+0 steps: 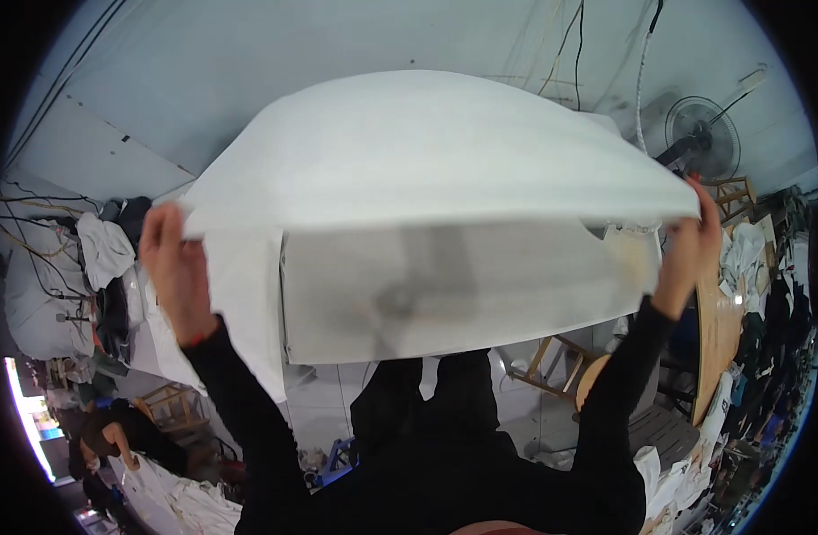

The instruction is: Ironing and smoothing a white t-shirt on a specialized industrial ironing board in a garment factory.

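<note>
Two pinching grips: our left hand, right hand.
White cloth: near edge held, long axis crosswise, beyond our fingers.

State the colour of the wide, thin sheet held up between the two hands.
The wide, thin sheet is plain white, seen best in the head view.

From my end of the feed I can't read a single word, label or number. The pale wall carries a faint row of small dark marks (they may be writing, but they are too small for me to tell). Over at the far left edge, a bright panel shows patches of colour, and its glare and the bend of the lens leave me unable to make out any lettering on it
</note>
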